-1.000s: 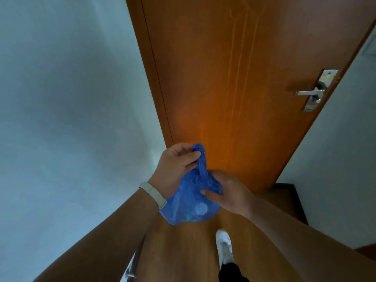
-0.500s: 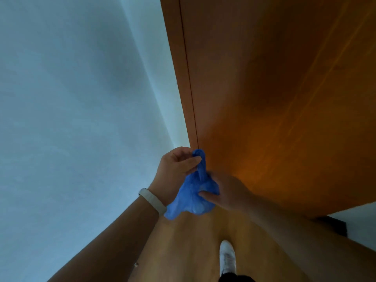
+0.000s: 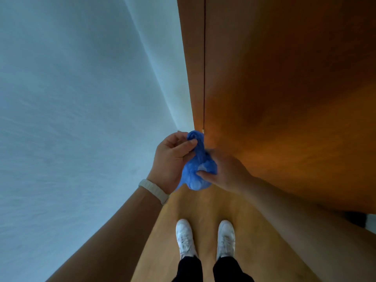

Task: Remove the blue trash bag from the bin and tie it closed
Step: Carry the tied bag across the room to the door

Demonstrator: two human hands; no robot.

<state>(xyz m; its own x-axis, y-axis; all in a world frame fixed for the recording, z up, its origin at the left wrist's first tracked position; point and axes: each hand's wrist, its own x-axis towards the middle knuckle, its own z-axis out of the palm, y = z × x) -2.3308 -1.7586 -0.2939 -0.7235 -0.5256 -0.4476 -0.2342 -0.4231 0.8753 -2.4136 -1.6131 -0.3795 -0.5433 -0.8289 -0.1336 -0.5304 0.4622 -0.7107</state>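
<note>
A small blue trash bag (image 3: 196, 171) hangs in the air in front of me, held by both hands. My left hand (image 3: 173, 159) pinches the twisted neck of the bag at its top between thumb and fingers; a white band sits on that wrist. My right hand (image 3: 225, 171) grips the bag's bulging body from the right, thumb pressed on its front. The bag's lower part bulges below the hands. No bin is in view.
An orange-brown wooden door (image 3: 284, 98) stands close ahead and to the right. A pale wall (image 3: 71, 119) fills the left. Below lie a wooden floor (image 3: 205, 212) and my two white shoes (image 3: 205, 237).
The view has swung down and to the left: the door handle has left the frame and both shoes now show. The hands keep their grip on the bag, its neck more twisted.
</note>
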